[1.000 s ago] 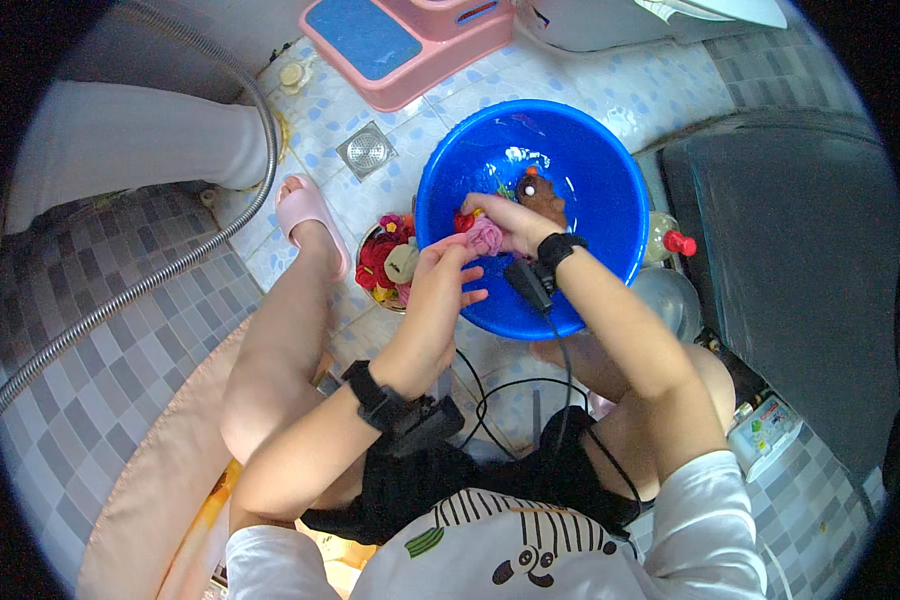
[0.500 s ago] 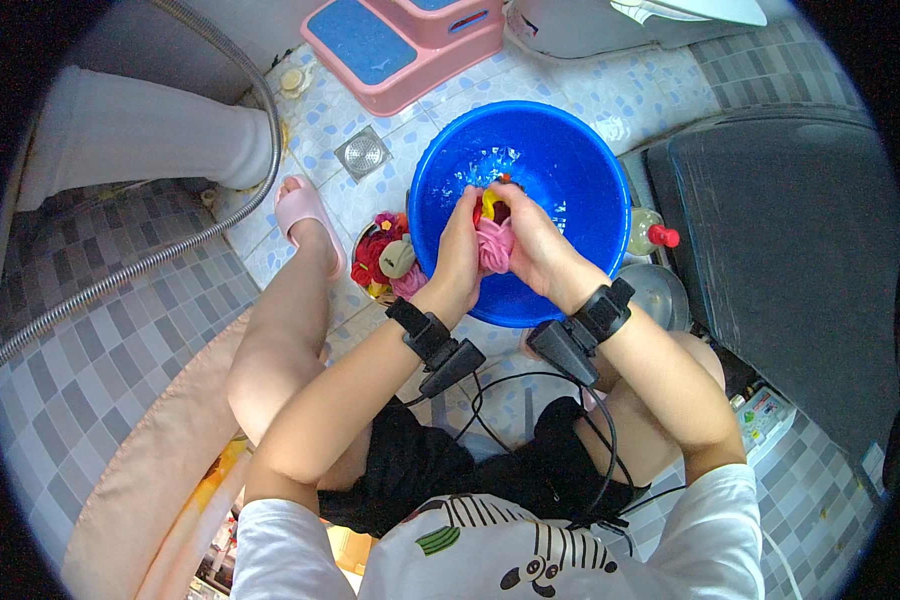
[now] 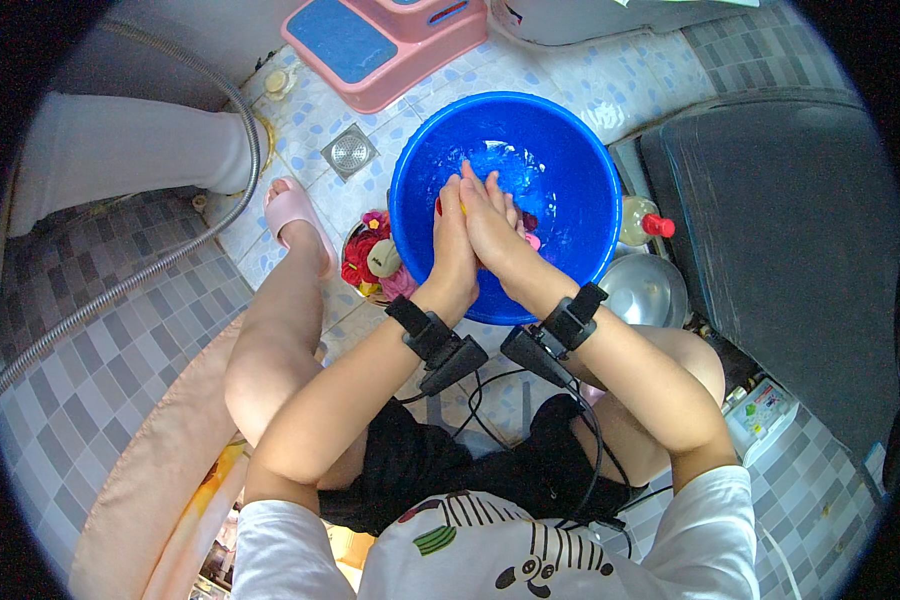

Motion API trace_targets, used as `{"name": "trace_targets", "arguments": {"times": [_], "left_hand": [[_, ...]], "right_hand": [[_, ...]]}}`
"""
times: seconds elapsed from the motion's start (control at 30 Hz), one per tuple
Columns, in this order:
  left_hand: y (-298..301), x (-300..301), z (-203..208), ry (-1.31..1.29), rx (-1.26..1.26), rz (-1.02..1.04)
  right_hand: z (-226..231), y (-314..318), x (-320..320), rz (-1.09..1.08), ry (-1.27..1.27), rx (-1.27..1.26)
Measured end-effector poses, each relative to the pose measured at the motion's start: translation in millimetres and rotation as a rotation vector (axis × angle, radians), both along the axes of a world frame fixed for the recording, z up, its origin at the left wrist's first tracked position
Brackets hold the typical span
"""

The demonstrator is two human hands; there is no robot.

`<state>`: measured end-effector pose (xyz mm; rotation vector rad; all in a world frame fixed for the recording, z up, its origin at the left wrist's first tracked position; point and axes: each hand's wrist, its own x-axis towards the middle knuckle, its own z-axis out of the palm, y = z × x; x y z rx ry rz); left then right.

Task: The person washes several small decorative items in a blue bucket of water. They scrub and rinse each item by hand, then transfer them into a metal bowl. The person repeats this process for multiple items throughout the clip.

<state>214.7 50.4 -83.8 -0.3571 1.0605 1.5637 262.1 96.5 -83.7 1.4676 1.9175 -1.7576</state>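
Over the blue basin (image 3: 407, 245), my left hand (image 3: 453, 228) and my right hand (image 3: 498, 225) are pressed palm to palm. A soft coloured bundle (image 3: 533, 242) is squeezed between them, mostly hidden. Pink and dark red bits of it stick out beside my right hand, and a little red and yellow peeps between the fingers. I cannot make out its exact kind. Water shimmers in the basin below. Just left of the basin, a round bowl holds red, pink and yellow soft pieces (image 3: 367, 255) and a pale roundish thing (image 3: 385, 258).
A metal bowl (image 3: 645, 290) and a clear bottle with a red cap (image 3: 658, 225) stand right of the basin. Beyond is a pink step stool (image 3: 390, 65). A floor drain (image 3: 350, 153) lies at left, near a metal hose (image 3: 220, 225). A dark panel (image 3: 770, 240) stands at right.
My right hand has turned and closed over toward the left one, so the pink and yellow bundle, plainly visible before, is now mostly covered. The whole view has shifted slightly.
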Motion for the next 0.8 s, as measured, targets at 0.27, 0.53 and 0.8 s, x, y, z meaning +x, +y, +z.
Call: {"name": "trace_targets", "arguments": {"times": [0.27, 0.53, 0.8], "left_hand": [[2.5, -32.2, -4.8, 0.113, -0.29, -0.138], [0.2, -34.9, -2.5, 0.084, -0.338, -0.136], [-2.7, -44.0, 6.6, 0.115, -0.372, -0.202]], "right_hand": [[-27.0, 64.0, 9.9, -0.165, 0.063, -0.491], [-153.6, 133.4, 59.1, -0.341, -0.228, -0.317], [-255.0, 91.5, 25.4, 0.012, -0.244, -0.355]]}}
